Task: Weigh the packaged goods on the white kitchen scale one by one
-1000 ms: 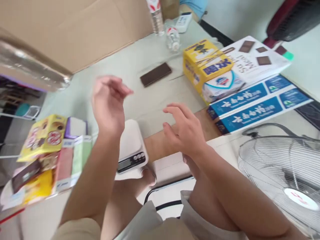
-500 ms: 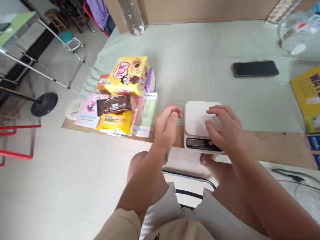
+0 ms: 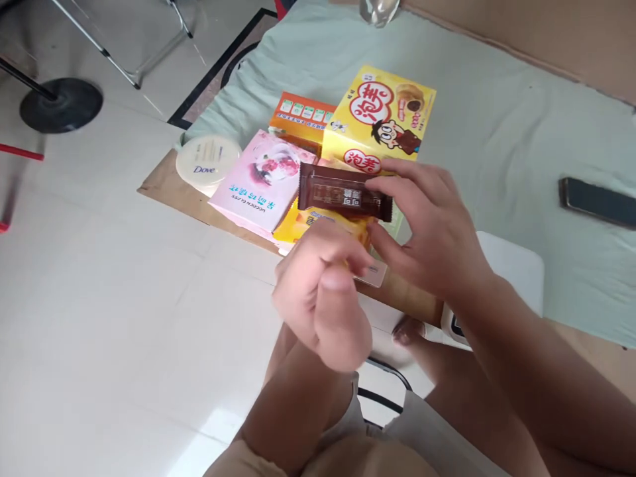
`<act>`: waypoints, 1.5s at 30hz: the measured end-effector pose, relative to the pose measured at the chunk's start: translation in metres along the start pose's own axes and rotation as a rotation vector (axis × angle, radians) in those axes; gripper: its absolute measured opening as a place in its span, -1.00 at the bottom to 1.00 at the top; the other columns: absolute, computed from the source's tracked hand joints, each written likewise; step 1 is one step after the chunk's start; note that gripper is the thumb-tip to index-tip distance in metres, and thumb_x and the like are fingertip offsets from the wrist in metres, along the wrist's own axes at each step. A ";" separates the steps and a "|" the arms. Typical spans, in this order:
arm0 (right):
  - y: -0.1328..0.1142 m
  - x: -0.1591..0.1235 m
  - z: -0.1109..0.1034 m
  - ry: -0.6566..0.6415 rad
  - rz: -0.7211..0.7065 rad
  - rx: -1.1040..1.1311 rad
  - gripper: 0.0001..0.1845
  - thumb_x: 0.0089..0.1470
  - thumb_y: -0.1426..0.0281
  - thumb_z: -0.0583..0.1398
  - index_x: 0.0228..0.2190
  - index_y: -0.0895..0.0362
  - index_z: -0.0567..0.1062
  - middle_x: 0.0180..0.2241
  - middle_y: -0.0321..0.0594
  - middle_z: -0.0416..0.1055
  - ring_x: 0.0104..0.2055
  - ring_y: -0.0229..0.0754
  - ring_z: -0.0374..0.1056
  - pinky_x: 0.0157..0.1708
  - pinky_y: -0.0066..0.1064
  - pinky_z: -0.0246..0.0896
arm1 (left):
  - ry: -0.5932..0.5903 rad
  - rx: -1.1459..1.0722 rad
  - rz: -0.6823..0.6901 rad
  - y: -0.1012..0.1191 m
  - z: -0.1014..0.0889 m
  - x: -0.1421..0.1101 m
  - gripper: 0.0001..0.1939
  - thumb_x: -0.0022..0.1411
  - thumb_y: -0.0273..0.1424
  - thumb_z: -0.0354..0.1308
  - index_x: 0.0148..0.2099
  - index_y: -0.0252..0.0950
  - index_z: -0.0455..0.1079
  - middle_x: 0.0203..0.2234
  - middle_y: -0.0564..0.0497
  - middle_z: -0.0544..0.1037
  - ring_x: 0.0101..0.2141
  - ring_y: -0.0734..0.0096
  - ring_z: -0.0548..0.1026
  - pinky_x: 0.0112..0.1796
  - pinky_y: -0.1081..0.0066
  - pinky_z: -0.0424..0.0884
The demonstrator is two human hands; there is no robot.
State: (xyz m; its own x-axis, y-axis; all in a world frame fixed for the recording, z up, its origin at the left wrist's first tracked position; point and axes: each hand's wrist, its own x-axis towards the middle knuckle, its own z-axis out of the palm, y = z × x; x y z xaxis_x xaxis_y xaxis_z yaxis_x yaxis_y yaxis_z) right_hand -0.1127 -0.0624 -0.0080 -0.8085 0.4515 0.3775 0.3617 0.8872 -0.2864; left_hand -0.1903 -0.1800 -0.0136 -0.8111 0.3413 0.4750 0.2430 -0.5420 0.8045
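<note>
My right hand [image 3: 432, 232] pinches the right end of a brown snack bar wrapper [image 3: 338, 193] and holds it above a pile of packets. My left hand [image 3: 322, 298] is curled loosely in front of the pile, its fingers bent close to a yellow packet [image 3: 318, 225]; whether they grip it I cannot tell. Behind the bar stands a yellow snack box [image 3: 380, 119] with cartoon print. A white kitchen scale [image 3: 511, 268] sits to the right, largely hidden by my right forearm.
A pink box [image 3: 258, 182], an orange box [image 3: 301, 119] and a white Dove tub [image 3: 206, 162] lie at the left edge of the low table with its pale green cloth [image 3: 497, 132]. A black phone [image 3: 596, 202] lies at the right. White floor tiles spread to the left.
My view swung left toward the pile. My right hand left the scale and took hold of the brown bar. My left hand moved toward the pile's front and curled.
</note>
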 end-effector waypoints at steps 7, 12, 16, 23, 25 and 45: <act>-0.010 0.017 -0.006 -0.102 -0.007 -0.057 -0.66 0.13 0.35 0.18 -0.05 0.00 0.57 0.01 -0.15 0.62 0.15 0.09 0.47 0.17 0.06 0.42 | -0.010 -0.027 0.033 0.001 -0.006 0.000 -0.58 0.54 -0.22 -0.01 -0.42 -0.20 0.32 -0.63 0.07 0.29 -0.56 0.37 0.25 -0.47 0.22 0.20; -0.008 -0.004 -0.026 0.139 -0.054 -0.030 -0.77 0.13 0.42 0.23 -0.15 0.01 0.57 -0.04 -0.12 0.64 0.00 -0.02 0.59 -0.04 -0.10 0.53 | -0.024 -0.052 0.006 0.011 0.000 -0.003 -0.52 0.54 -0.18 0.02 -0.47 -0.23 0.28 -0.67 0.07 0.23 -0.60 0.44 0.21 -0.50 0.23 0.16; 0.051 -0.061 -0.034 0.477 0.125 -0.057 -0.72 0.04 0.24 0.32 -0.15 -0.04 0.59 -0.11 -0.03 0.64 -0.12 0.06 0.61 -0.18 -0.04 0.50 | -0.112 -0.043 0.020 0.011 0.018 -0.016 -0.58 0.53 -0.26 -0.01 -0.44 -0.21 0.22 -0.68 0.07 0.23 -0.60 0.41 0.19 -0.52 0.23 0.15; 0.131 -0.178 -0.034 0.517 0.604 -0.197 -0.64 -0.12 0.04 0.29 -0.31 -0.01 0.57 -0.26 -0.07 0.67 -0.28 0.05 0.58 -0.22 0.00 0.49 | -0.682 -0.003 -0.157 -0.026 0.060 -0.044 -0.70 0.43 -0.38 0.05 -0.43 -0.20 0.23 -0.62 0.14 0.35 -0.56 0.48 0.32 -0.48 0.34 0.29; 0.125 -0.194 -0.038 0.405 0.564 -0.159 -0.68 -0.01 0.18 0.29 -0.20 0.03 0.57 -0.16 -0.10 0.67 -0.12 0.09 0.59 -0.08 0.04 0.50 | -0.763 0.106 -0.221 -0.033 0.070 -0.050 -0.73 0.42 -0.33 0.07 -0.39 -0.20 0.29 -0.56 0.10 0.44 -0.46 0.41 0.42 -0.39 0.32 0.36; 0.121 -0.224 -0.031 0.309 0.406 -0.004 -0.54 0.16 0.20 0.28 0.07 0.02 0.42 0.11 -0.06 0.55 0.23 0.16 0.37 0.15 0.00 0.25 | -0.810 0.831 -0.166 -0.069 0.120 -0.084 -0.86 0.35 -0.36 0.17 -0.06 -0.14 0.50 -0.15 -0.03 0.66 -0.05 0.11 0.48 0.05 0.11 0.42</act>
State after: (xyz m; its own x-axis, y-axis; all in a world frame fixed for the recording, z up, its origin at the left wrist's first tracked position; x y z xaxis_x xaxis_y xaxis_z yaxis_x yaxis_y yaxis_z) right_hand 0.1268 -0.0532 -0.1005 -0.4274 0.7665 0.4794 0.6209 0.6343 -0.4606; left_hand -0.0748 -0.0788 -0.0661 -0.3627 0.9125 0.1892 0.6816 0.1213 0.7216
